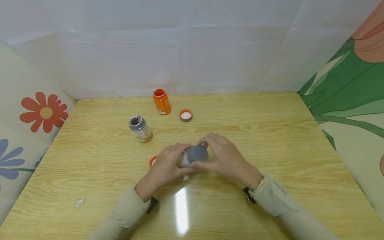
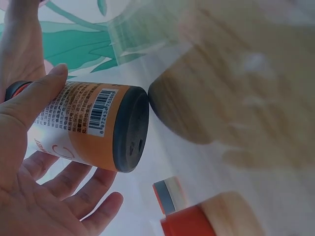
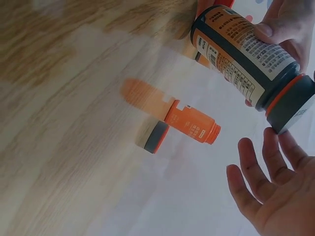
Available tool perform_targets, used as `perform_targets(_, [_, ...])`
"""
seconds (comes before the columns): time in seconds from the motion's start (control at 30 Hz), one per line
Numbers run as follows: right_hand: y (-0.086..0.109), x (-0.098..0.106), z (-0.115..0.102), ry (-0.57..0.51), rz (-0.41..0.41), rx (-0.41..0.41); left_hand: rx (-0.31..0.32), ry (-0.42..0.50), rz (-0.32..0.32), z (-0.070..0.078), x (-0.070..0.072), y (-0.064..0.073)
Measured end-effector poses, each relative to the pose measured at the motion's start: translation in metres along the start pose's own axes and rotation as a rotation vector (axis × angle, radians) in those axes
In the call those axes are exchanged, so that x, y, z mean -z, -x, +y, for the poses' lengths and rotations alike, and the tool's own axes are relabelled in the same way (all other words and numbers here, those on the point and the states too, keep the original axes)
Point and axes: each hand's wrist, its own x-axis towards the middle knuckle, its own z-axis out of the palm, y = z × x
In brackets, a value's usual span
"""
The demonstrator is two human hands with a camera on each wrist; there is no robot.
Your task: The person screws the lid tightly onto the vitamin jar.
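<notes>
My left hand (image 1: 168, 162) grips a supplement bottle (image 2: 81, 120) round its body. The bottle has a dark grey base, an orange and white label with a barcode, and a dark grey screw cap (image 3: 294, 104) with an orange ring below it. It is held tilted above the table, cap toward the right. The right hand (image 1: 223, 156) holds the cap, thumb on the near side and fingers on the far side. In the right wrist view its fingertips meet the cap's edge. An orange-rimmed lid (image 1: 152, 161) lies partly hidden behind the left hand.
An orange bottle (image 1: 162, 103) stands uncapped at the back, with an upturned grey and orange lid (image 1: 186, 115) beside it. Left of centre stands a grey uncapped bottle (image 1: 141, 130) with a ragged silvery rim. A small white scrap (image 1: 79, 203) lies at front left of the wooden table (image 1: 270, 133).
</notes>
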Motion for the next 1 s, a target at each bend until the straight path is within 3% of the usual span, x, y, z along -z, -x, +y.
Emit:
perform_targets(0.2, [0.001,0.0,-0.002,0.01,-0.003,-0.033,-0.01,-0.007,-0.014,0.001,-0.001,0.002])
perform_targets(0.37, [0.001,-0.001,-0.002,0.035,0.035,0.013,0.004,0.006,-0.075,0.004,0.003,0.003])
perform_targets(0.57, [0.001,0.0,-0.002,0.047,0.035,0.057,0.065,0.068,-0.141,0.004,0.006,0.002])
perform_targets(0.83, [0.001,0.004,-0.001,0.0,-0.008,0.201,0.096,0.092,-0.166,0.003,0.008,0.001])
perform_targets(1.0, [0.002,0.003,-0.001,-0.006,0.017,0.198,0.112,0.092,-0.168,0.003,0.01,0.001])
